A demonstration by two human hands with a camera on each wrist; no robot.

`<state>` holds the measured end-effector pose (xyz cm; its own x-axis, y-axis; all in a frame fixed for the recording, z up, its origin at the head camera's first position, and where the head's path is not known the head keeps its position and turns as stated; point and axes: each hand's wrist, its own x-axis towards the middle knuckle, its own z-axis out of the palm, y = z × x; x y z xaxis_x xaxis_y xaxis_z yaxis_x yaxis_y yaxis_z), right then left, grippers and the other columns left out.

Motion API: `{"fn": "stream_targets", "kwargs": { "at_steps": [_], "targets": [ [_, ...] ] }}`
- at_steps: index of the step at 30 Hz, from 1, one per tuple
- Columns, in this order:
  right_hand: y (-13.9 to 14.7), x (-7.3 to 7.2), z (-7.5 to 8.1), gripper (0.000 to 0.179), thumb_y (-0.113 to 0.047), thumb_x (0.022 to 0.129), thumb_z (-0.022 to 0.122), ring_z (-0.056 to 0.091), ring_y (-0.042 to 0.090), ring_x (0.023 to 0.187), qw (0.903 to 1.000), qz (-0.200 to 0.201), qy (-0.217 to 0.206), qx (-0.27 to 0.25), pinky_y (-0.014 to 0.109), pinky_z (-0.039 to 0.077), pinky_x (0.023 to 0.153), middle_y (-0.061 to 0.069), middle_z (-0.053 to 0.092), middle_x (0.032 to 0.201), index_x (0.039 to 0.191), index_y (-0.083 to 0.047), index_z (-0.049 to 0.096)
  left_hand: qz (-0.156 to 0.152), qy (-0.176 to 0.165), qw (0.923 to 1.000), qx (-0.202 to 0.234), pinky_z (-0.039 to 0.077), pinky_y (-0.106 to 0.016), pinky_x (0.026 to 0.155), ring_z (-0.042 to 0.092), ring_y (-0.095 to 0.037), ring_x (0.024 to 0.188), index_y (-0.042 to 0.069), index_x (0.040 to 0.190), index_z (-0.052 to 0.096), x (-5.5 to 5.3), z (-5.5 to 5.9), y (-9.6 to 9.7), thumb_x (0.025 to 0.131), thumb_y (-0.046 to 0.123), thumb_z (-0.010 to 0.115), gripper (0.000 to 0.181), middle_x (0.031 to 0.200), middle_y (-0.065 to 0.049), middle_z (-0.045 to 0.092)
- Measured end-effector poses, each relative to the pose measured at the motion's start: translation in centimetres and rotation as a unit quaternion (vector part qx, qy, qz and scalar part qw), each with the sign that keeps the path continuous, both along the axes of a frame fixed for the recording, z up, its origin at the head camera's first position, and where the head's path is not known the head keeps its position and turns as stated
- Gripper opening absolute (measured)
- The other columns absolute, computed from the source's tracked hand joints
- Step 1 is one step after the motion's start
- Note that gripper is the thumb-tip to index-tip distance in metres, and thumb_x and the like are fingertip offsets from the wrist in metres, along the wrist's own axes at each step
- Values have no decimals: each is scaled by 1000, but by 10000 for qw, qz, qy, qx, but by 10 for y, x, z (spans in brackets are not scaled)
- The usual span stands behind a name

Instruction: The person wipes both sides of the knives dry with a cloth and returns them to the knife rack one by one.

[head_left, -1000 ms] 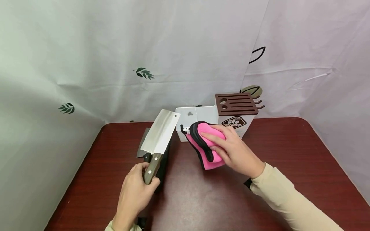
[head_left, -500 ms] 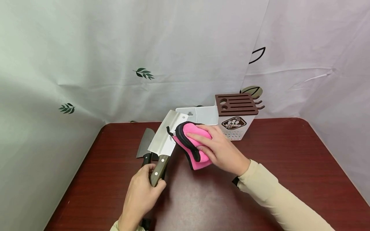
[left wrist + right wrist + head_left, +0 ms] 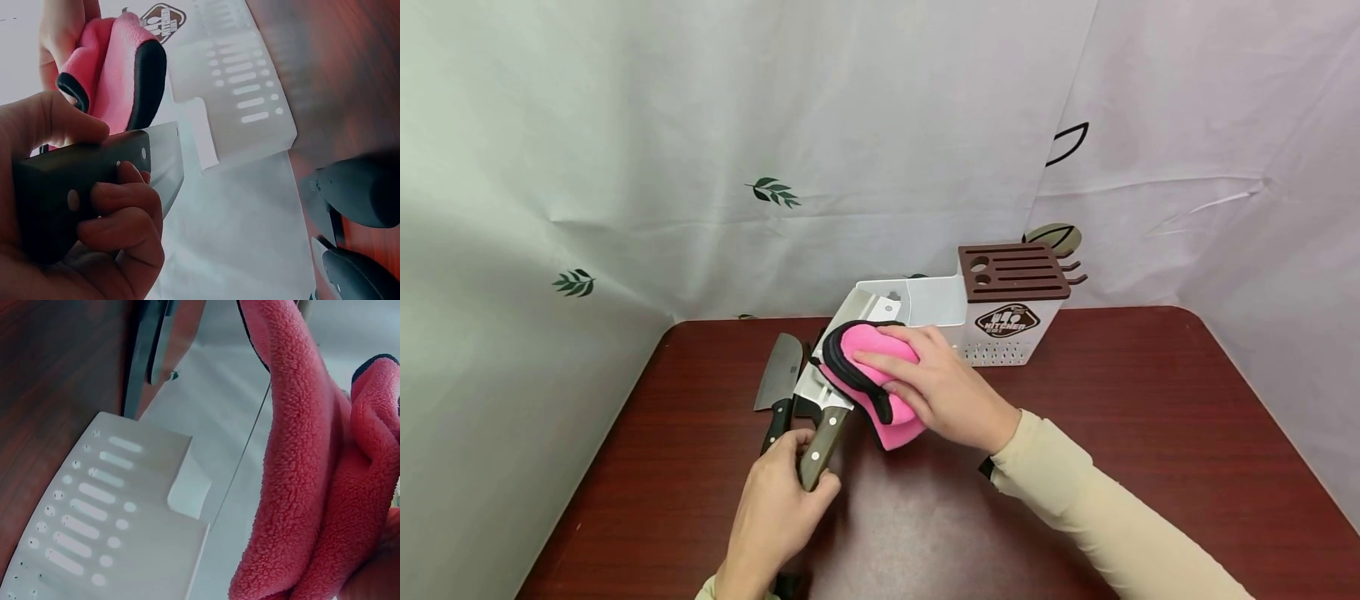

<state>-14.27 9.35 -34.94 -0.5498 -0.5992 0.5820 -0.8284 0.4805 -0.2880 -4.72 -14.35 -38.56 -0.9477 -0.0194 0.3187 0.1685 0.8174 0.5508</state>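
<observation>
My left hand [image 3: 777,500] grips the brown, riveted handle of a cleaver [image 3: 822,446], its broad blade angled up and away to the right. In the left wrist view, the fingers and thumb wrap that handle [image 3: 81,181]. With my right hand [image 3: 951,387] I hold a folded pink cloth with black edging [image 3: 880,358] over the middle of the blade, hiding much of it. Fluffy pink folds of the cloth [image 3: 300,475] fill the right side of the right wrist view. Beside the cleaver, a black-handled knife [image 3: 781,383] lies on the table, partly behind my left hand.
A white knife holder [image 3: 1000,333] with a brown slotted top [image 3: 1015,273] stands at the back, a lower white tray section [image 3: 932,300] on its left. More black handles [image 3: 362,187] lie near the knife. A pale curtain hangs behind the red-brown table [image 3: 1150,417].
The right hand has brought the cloth left and onto the cleaver's blade. The left hand with the cleaver has shifted slightly right, showing more of the knife on the table.
</observation>
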Motion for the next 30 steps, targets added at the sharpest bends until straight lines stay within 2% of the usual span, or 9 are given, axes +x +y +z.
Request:
{"fn": "stream_targets", "kwargs": {
  "at_steps": [11, 17, 24, 30],
  "targets": [
    [-14, -1, -3, 37, -25, 102, 58, 47, 23, 114, 9995, 70, 38, 309, 38, 46, 95, 4, 50, 145, 138, -31, 61, -71, -54, 9999, 57, 45, -32, 64, 54, -11, 72, 6, 108, 68, 1, 0, 2, 66, 11, 75, 42, 80, 5, 62],
    [-22, -1, -6, 35, -25, 102, 57, 48, 23, 120, 9985, 135, 45, 524, 39, 43, 100, 2, 51, 143, 136, -32, 63, -119, -26, 9999, 58, 44, -30, 62, 53, -10, 71, 5, 108, 67, 2, 0, 3, 66, 12, 75, 42, 81, 5, 62],
    [-27, -2, -9, 34, -23, 102, 58, 49, 22, 122, 9974, 191, 41, 694, 40, 43, 99, 2, 54, 144, 134, -31, 64, -163, -1, 9999, 53, 44, -30, 61, 54, -10, 71, 5, 108, 67, 2, 0, 3, 67, 12, 75, 42, 83, 4, 62],
    [-29, -4, -10, 34, -20, 103, 55, 47, 24, 125, 9967, 363, 14, 723, 44, 37, 104, 2, 52, 148, 135, -27, 64, -196, -80, 9998, 64, 43, -29, 60, 52, -8, 70, 6, 108, 67, 2, 1, 3, 67, 12, 74, 42, 82, 5, 60]
  ]
}}
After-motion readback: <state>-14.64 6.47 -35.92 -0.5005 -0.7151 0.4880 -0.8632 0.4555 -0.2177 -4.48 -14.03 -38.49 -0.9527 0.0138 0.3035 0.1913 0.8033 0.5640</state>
